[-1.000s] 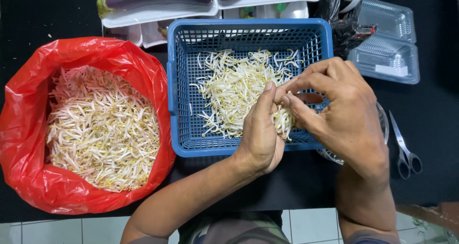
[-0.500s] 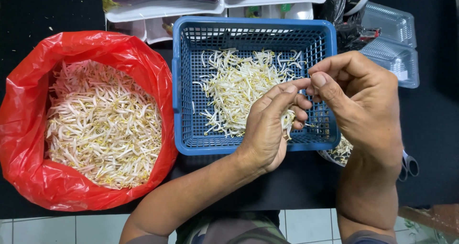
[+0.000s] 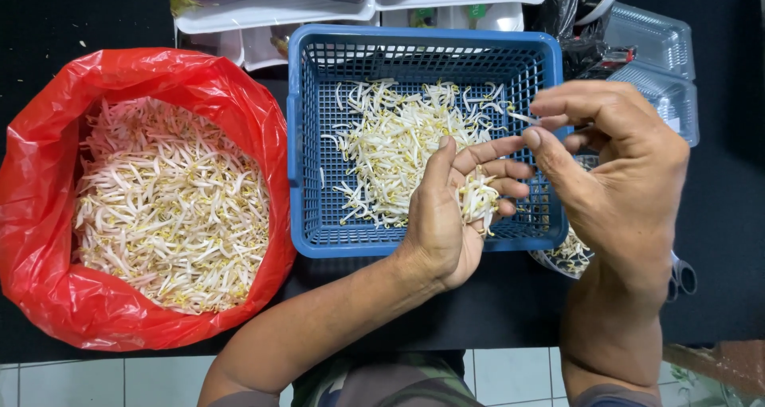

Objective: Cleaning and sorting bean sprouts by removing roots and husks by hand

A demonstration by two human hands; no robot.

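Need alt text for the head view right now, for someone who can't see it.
Over a blue plastic mesh basket of bean sprouts, the left hand cups a small bunch of sprouts while the right hand pinches a single sprout. A red plastic bag full of sprouts sits to the left.

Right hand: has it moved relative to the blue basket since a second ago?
Yes. The right hand has pulled right, off the left hand, toward the blue basket's right wall.
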